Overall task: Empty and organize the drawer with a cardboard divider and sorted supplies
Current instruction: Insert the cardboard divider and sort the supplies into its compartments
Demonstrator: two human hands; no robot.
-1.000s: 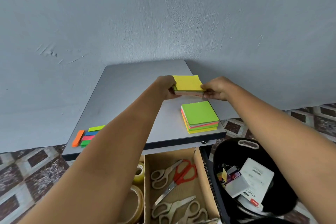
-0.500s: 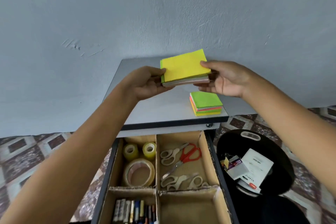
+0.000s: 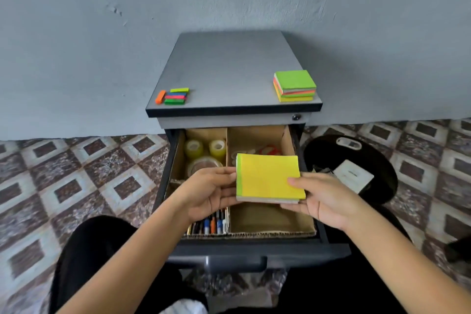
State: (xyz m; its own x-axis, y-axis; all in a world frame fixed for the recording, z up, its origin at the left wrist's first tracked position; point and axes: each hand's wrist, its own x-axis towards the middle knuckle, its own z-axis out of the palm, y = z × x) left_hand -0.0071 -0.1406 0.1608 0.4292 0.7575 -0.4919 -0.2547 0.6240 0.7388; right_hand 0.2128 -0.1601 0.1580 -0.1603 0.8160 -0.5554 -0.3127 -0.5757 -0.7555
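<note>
A yellow-topped pad of sticky notes hangs above the open drawer, over its right side. My left hand holds the pad's left edge and my right hand grips its right corner, thumb on top. A cardboard divider splits the drawer into compartments. Tape rolls lie in the back left one, pens and markers in the front left one. Scissors with a red handle peek out behind the pad. The front right compartment shows bare cardboard.
On the grey cabinet top sit a second, green-topped sticky pad at the right and small coloured flag strips at the left. A black bin with papers stands on the tiled floor to the right.
Both hands lifted the yellow pad off the cabinet top and brought it down and toward me, over the open drawer. The view tilted down, showing the whole drawer.
</note>
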